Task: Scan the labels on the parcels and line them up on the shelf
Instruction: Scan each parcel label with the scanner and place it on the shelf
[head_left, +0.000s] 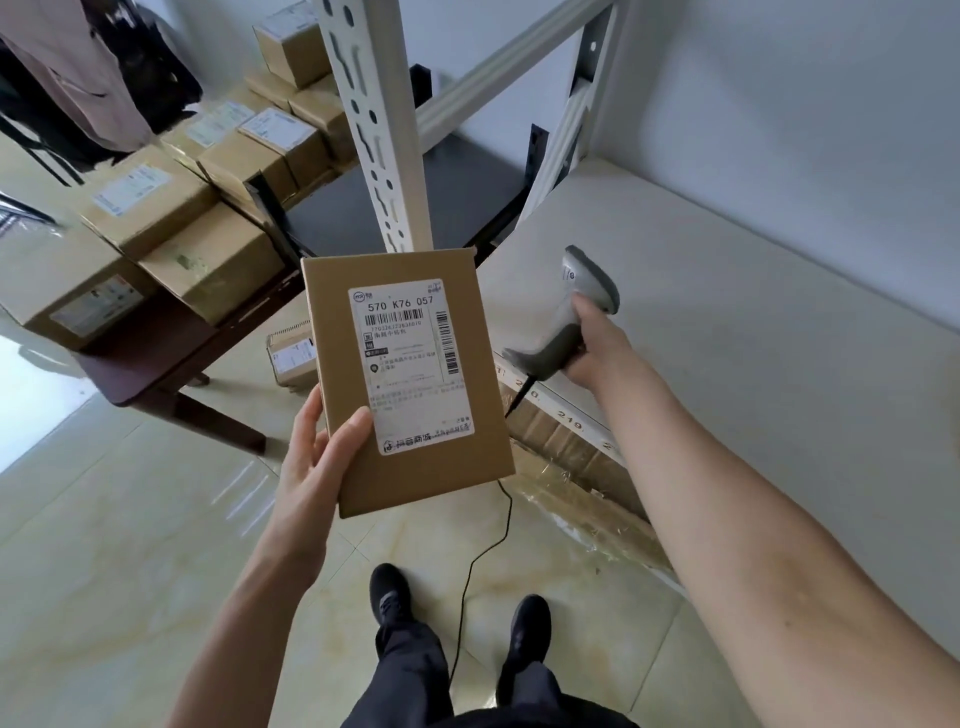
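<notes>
My left hand (317, 462) grips the lower left corner of a flat brown parcel (332, 332), thumb on its front. The parcel's white label (410, 364) with barcodes faces me. My right hand (597, 343) holds a grey barcode scanner (576, 306) by its handle, right of the parcel, over the front edge of the pale shelf board (727, 322). The scanner's head points away from the parcel, toward the shelf. Its black cable (498, 540) hangs down to the floor.
Several labelled brown parcels (150, 208) are piled on a dark table (145, 358) at the left. One small parcel (291, 353) lies on the floor under it. A white slotted shelf post (374, 130) stands behind the held parcel. My feet (389, 592) stand on the tiled floor.
</notes>
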